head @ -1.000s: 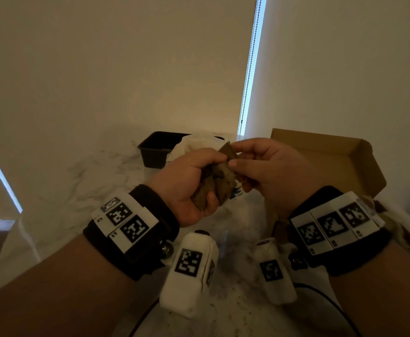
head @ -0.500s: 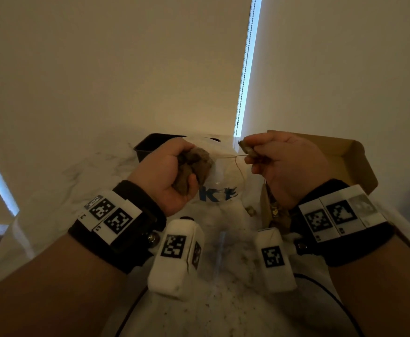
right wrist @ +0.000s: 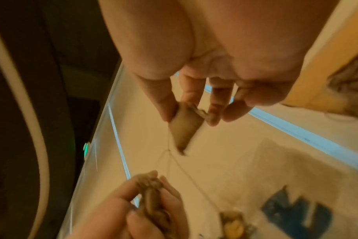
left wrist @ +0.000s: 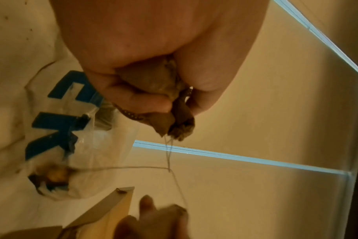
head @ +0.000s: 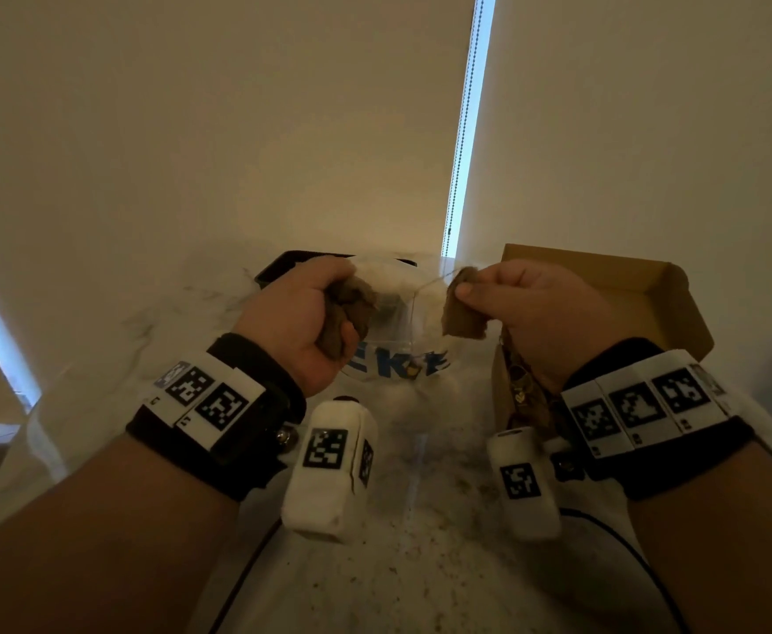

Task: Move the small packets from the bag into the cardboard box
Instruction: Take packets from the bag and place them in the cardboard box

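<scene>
My left hand (head: pixel 324 313) grips a bunch of small brown packets (head: pixel 347 313) above the clear plastic bag (head: pixel 397 359) with blue lettering. In the left wrist view the bunch of packets (left wrist: pixel 165 100) bulges out of the fist. My right hand (head: pixel 489 295) pinches a single brown packet (head: pixel 464 318) between thumb and fingers; the right wrist view shows that single packet (right wrist: pixel 184 127) hanging from the pinch. A thin thread (left wrist: pixel 170 161) runs from the bunch to the single packet. The open cardboard box (head: pixel 626 304) stands just right of my right hand, with several packets inside (head: pixel 521 395).
A black tray (head: pixel 283 267) sits behind the bag on the marble table (head: pixel 169 322). Behind the table, a blind chain (head: pixel 464 130) hangs between two pale roller blinds. A dark cable (head: pixel 603 519) runs across the near table.
My hands have drawn apart: the right one pulled a single packet away from the bunch toward the box, stretching its thread. The left hand moved slightly left and up with the bunch.
</scene>
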### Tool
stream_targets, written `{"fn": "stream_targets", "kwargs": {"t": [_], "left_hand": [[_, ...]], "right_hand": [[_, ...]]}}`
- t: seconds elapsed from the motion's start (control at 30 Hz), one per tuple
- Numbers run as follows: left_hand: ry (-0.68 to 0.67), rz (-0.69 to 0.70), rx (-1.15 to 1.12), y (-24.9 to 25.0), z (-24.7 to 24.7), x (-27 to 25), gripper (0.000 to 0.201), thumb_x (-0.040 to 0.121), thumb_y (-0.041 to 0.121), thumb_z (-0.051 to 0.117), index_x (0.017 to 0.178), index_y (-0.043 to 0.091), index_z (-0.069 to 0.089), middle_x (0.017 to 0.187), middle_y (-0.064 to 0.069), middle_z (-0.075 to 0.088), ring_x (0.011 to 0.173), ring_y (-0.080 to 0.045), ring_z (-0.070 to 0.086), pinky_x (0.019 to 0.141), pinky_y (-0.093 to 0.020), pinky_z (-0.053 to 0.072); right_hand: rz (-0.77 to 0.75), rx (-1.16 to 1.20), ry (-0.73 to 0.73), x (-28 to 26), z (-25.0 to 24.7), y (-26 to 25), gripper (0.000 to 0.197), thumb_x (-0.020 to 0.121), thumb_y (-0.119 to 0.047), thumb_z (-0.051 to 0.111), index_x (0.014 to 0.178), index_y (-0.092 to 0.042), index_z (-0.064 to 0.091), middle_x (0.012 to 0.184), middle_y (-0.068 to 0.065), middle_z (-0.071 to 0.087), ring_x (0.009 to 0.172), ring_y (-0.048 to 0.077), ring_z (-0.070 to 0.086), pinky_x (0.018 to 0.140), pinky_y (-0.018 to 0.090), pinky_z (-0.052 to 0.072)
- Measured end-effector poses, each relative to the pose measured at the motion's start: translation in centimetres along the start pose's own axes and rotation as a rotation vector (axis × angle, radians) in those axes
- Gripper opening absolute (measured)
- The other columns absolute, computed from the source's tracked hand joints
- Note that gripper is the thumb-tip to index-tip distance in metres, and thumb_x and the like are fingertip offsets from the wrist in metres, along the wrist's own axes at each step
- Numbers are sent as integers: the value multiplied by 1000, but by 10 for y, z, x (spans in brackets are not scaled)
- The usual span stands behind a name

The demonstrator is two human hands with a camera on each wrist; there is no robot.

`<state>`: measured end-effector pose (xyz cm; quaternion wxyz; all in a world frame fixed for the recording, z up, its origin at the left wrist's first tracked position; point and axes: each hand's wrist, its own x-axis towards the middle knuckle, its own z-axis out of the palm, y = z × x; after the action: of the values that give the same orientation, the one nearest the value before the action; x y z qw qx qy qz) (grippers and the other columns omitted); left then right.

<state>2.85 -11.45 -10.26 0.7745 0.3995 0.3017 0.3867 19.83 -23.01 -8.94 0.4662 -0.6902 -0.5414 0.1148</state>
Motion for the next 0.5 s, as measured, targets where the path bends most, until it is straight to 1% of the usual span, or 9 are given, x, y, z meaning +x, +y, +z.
{"fn": "stream_targets", "kwargs": {"t": [0.03, 0.07, 0.13, 0.17, 0.23, 0.3, 0.37, 0.43, 0.5], "left_hand": [[-14, 0, 46, -2, 0, 0, 18, 95, 24, 62, 78, 18, 62, 57, 2, 62, 54, -11, 56, 34, -16, 37], [-26, 3, 85, -3, 1, -1, 15, 94, 23, 64, 79, 18, 63, 58, 2, 61, 51, -10, 55, 33, -16, 37], [-36, 10, 140, -7, 3, 0, 7, 92, 18, 66, 86, 22, 64, 63, 1, 63, 49, -10, 56, 34, -16, 37], [-40, 17, 168, -9, 3, 0, 8, 92, 17, 67, 89, 24, 64, 66, 1, 64, 48, -10, 57, 34, -16, 38], [-61, 36, 234, -13, 5, -1, 9, 92, 16, 67, 93, 25, 64, 68, 0, 65, 46, -10, 58, 35, -16, 38], [-100, 42, 297, -16, 8, -2, 9, 93, 15, 65, 91, 24, 64, 64, -2, 64, 45, -11, 57, 35, -17, 37], [-121, 35, 347, -21, 10, -3, 8, 94, 17, 65, 92, 24, 64, 66, -3, 64, 46, -11, 57, 35, -17, 37], [-110, 28, 378, -25, 10, -2, 7, 93, 19, 67, 96, 25, 65, 77, -6, 65, 49, -12, 58, 36, -18, 38], [-92, 24, 402, -29, 10, 0, 9, 93, 22, 68, 99, 27, 66, 91, -9, 66, 55, -14, 59, 38, -19, 39]], "right_hand": [[35, 109, 2, 2, 1, 0, 17, 90, -30, 63, 92, -15, 70, 91, -1, 66, 79, 15, 59, 79, 30, 50], [85, 299, 19, 3, 2, -2, 18, 86, -28, 63, 92, -11, 66, 89, 5, 62, 74, 19, 57, 72, 35, 49], [223, 747, 48, 6, 1, -6, 15, 88, -21, 59, 93, -8, 60, 86, 11, 61, 66, 21, 59, 56, 33, 47], [260, 864, 34, 5, 1, -8, 12, 92, -18, 54, 95, -8, 58, 85, 12, 61, 63, 20, 61, 52, 31, 46], [274, 987, -20, 2, 0, -11, 13, 96, -17, 46, 93, -8, 55, 80, 10, 64, 60, 19, 63, 50, 27, 48], [274, 1081, -67, 0, 1, -15, 17, 96, -19, 42, 93, -9, 55, 77, 10, 67, 61, 19, 64, 51, 26, 50], [267, 1164, -107, -3, 0, -16, 20, 95, -21, 39, 93, -8, 55, 77, 10, 68, 64, 21, 66, 54, 24, 52], [250, 1227, -128, -5, 0, -18, 20, 91, -22, 40, 92, -8, 54, 80, 11, 70, 68, 23, 68, 57, 25, 53], [217, 1281, -147, -6, -3, -19, 16, 81, -25, 45, 87, -12, 52, 85, 11, 71, 73, 26, 70, 60, 28, 55]]}}
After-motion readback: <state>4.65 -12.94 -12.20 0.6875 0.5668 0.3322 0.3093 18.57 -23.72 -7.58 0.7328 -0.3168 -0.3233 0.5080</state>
